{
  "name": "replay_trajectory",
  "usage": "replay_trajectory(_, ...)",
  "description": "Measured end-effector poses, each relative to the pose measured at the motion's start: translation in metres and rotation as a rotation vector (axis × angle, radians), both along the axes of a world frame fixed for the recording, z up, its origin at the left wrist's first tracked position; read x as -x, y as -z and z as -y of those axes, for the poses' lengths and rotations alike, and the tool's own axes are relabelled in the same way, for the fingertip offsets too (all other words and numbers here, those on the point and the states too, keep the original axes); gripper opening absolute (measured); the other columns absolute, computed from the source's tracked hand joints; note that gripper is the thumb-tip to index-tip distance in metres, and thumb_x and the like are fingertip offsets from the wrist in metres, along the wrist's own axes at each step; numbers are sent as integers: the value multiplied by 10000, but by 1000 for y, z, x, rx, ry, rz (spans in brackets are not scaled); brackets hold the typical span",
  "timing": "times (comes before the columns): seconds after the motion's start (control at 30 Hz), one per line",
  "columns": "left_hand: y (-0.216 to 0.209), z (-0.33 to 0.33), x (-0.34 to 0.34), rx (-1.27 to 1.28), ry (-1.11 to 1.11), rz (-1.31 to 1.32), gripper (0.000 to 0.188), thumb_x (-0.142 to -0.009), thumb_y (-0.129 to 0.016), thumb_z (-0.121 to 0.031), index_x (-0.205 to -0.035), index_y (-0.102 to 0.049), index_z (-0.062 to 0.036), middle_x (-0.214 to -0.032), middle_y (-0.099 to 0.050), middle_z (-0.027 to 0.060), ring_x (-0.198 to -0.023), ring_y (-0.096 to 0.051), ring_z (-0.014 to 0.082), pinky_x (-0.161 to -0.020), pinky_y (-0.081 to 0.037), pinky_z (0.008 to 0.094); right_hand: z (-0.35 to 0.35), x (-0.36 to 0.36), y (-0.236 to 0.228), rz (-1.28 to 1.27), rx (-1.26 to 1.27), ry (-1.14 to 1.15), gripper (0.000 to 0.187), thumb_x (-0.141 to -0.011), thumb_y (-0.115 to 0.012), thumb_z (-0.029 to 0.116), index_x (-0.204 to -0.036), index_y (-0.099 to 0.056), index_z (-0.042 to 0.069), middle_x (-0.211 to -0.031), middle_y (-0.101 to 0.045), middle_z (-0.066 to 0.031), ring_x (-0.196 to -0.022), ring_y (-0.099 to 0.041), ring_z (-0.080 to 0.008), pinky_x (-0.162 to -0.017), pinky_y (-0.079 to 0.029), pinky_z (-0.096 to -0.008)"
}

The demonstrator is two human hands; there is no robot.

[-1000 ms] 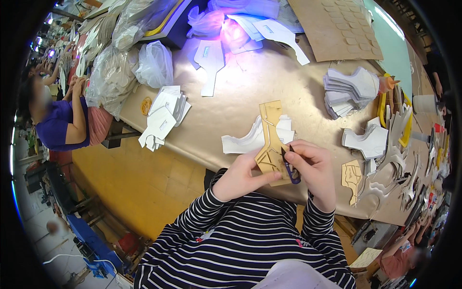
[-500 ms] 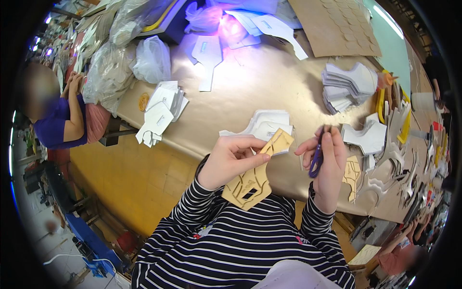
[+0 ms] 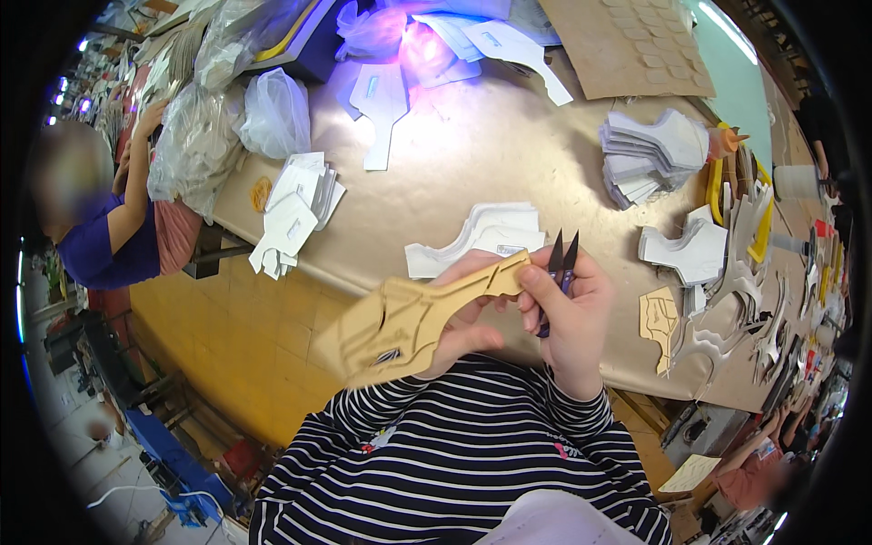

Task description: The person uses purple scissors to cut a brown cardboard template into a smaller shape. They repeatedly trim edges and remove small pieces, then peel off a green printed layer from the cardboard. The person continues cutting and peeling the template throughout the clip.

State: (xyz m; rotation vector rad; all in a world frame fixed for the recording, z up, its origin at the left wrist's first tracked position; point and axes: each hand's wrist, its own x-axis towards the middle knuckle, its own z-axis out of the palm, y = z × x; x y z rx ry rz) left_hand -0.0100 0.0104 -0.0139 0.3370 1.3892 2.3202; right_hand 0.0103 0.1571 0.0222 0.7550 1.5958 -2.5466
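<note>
A yellow flat template [image 3: 413, 318] with slots and a small window spans the space before my chest, its wide end blurred. My right hand [image 3: 577, 322] pinches the template's narrow end between thumb and fingers. The same hand also keeps hold of purple thread snips [image 3: 558, 277], their dark blades pointing up. Behind the template is my left hand [image 3: 463, 341], partly hidden, with its thumb stretched out apart from the fingertips. Just beyond my hands lies a stack of white cut pieces [image 3: 481, 236] on the table.
White piece stacks lie at the left [image 3: 295, 204], far right [image 3: 654, 150] and right [image 3: 686, 245] of the table [image 3: 490, 136]. Another yellow template [image 3: 658, 322] rests at the right. Plastic bags [image 3: 277, 113] and a brown sheet [image 3: 627, 50] sit farther back. A person [image 3: 109, 218] sits at left.
The template has swung from hanging downward to lying leftward, and its narrow end is now in my right hand. My left hand has moved behind it. The snips now point up.
</note>
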Motion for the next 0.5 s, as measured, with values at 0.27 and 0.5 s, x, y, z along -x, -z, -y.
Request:
replay_trajectory(0.27,-17,2,6,326,-288,90,129,-868,-624,-23,-985,-615,30,-914,-609,100,-766,-594,151,-706,-467,255,-2,-6,-11,-93,-121,-67,266,-1027,-422,183,-1068,-558,-41,-813,-620,-95,-603,-603,-92,-507,-464,-197)
replay_trajectory(0.5,-9,8,7,357,-111,216,189,-895,-642,-152,-997,-662,6,-932,-651,71,-882,-597,138,-831,-460,275,-1,-7,-27,89,126,-343,188,-980,-507,118,-1013,-575,-54,-802,-649,-120,-617,-655,-144,-541,-526,-204)
